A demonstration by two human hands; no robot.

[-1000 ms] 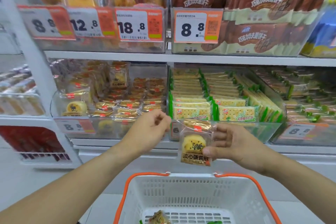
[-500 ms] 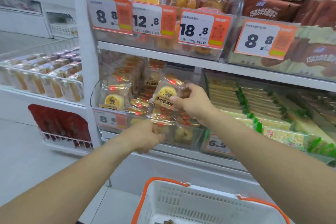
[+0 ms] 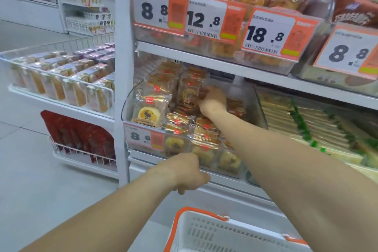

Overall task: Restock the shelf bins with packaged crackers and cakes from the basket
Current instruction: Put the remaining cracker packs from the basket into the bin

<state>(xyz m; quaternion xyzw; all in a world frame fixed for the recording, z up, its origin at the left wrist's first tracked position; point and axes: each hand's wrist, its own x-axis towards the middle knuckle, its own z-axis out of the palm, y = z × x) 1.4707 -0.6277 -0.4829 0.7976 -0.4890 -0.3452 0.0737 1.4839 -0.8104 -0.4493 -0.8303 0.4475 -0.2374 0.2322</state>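
Note:
My right hand (image 3: 212, 98) reaches deep into the clear shelf bin (image 3: 253, 98) on the middle shelf and holds a wrapped yolk cake packet (image 3: 189, 96) upright among the stacked packets. More of the same cake packets (image 3: 149, 111) fill the bin's front and left side. My left hand (image 3: 189, 172) hangs in front of the bin's lower front edge with its fingers curled and nothing in it. The white basket with orange handles (image 3: 204, 231) sits below, at the bottom edge of the view; its contents are hidden.
Green-wrapped cracker packs (image 3: 306, 129) fill the bin to the right. Price tags (image 3: 268, 32) line the upper shelf of cakes. At the left stand a wire rack of sliced cakes (image 3: 61, 84) and red packets (image 3: 81, 135) low down. Grey floor tiles lie beyond.
The view swung left and closer to the shelf. My right hand carried the cake packet from in front of the bins deep into the cake bin. My left hand dropped to the bin's lower edge.

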